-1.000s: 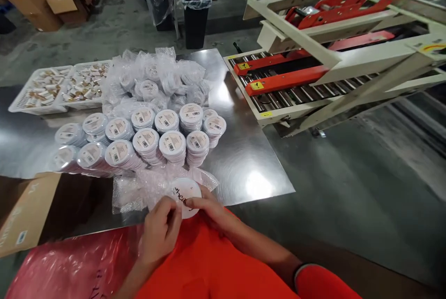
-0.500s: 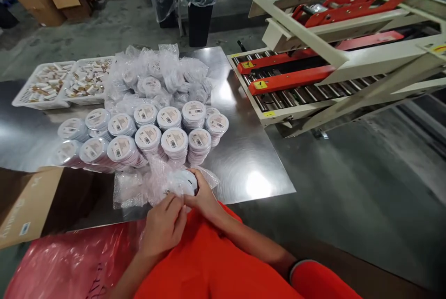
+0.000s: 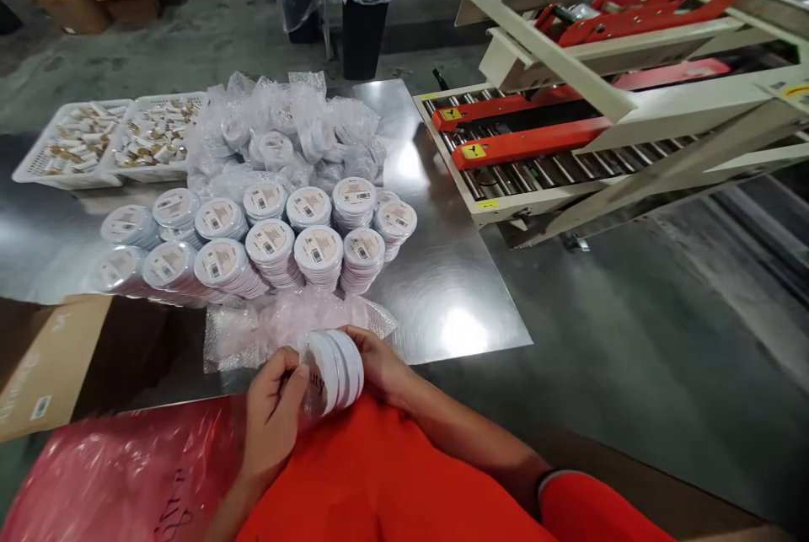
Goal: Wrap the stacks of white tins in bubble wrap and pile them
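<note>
Just past the table's near edge, my two hands hold a small stack of round white discs (image 3: 341,369) turned on its side, dark lettering on the left face. My left hand (image 3: 275,407) pinches the left side with thumb and fingers. My right hand (image 3: 383,367) is closed around the right end, its fingertips partly hidden by the stack. Pinkish bubble wrap (image 3: 243,335) lies flat on the table edge behind the hands. Beyond it stand several piles of similar round white discs (image 3: 318,249) with barcode labels on top.
A heap of bubble-wrapped discs (image 3: 278,146) lies farther back on the metal table (image 3: 455,289). Two white baskets (image 3: 69,179) hold small white-and-brown pieces. A roller conveyor (image 3: 543,175) stands to the right, a cardboard box (image 3: 56,356) and red plastic bag (image 3: 139,466) at the left.
The disc stack has come out from among the bubble wrap, nearer my body and turned on its side. My left hand has shifted left and now grips its side; the wrap lies flat.
</note>
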Motion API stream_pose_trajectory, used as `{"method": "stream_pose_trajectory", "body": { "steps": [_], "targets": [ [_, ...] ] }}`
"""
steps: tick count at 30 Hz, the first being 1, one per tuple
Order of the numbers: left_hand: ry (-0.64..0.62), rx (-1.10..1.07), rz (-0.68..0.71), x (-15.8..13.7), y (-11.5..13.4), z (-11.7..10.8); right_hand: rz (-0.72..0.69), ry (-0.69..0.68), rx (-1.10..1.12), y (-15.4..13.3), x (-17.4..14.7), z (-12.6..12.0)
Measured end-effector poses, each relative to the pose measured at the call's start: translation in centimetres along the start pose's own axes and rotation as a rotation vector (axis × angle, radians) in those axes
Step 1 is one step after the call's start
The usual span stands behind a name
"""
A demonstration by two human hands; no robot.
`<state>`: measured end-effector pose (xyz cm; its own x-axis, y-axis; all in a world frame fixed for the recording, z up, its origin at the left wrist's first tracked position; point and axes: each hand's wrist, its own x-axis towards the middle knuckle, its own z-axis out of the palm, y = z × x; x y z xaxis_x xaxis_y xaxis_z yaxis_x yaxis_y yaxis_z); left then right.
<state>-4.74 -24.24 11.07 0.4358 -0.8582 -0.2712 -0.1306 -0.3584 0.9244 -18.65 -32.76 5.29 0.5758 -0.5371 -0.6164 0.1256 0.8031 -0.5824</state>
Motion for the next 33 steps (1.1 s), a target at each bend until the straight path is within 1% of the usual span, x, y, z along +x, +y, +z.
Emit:
{"method": "stream_pose_trajectory", "body": {
  "steps": [4,7,11,13,16,22,26,29,31,33],
  "targets": [
    [-0.027,0.09,-0.101,0.2,-1.5,-0.6,-0.196,0.077,-0.183,-2.1,-1.0,-1.1],
    [-0.043,0.098,-0.151,0.6,-2.6,-0.6,-0.255,0.037,-0.356,-3.4,-1.4,-2.1],
    [-0.071,0.129,-0.103,0.9,-3.2,-0.2,-0.309,0.002,-0.59,-3.1,-1.4,-2.5],
    [-0.076,0.146,-0.076,0.8,-3.2,0.0,-0.337,0.013,-0.661,-2.8,-1.4,-2.5],
    [-0.079,0.15,-0.084,0.5,-3.3,-0.1,-0.363,0.033,-0.773,-2.7,-1.5,-2.5],
    [-0.069,0.152,-0.051,0.3,-2.7,-0.3,-0.438,0.062,-1.14,-2.7,-1.6,-2.6],
    [-0.059,0.192,-0.036,0.3,-1.9,-0.5,-0.534,0.1,-1.256,-2.5,-1.7,-2.2],
    [-0.04,0.221,-0.018,0.3,-1.4,-0.7,-0.537,0.086,-1.32,-2.5,-1.8,-1.9],
    [-0.021,0.225,-0.027,0.3,-1.2,-0.8,-0.578,0.093,-1.313,-2.4,-1.8,-1.7],
    [-0.006,0.156,-0.083,0.6,-0.8,-0.9,-0.652,0.129,-1.279,-2.5,-1.8,-1.5]
  ]
}}
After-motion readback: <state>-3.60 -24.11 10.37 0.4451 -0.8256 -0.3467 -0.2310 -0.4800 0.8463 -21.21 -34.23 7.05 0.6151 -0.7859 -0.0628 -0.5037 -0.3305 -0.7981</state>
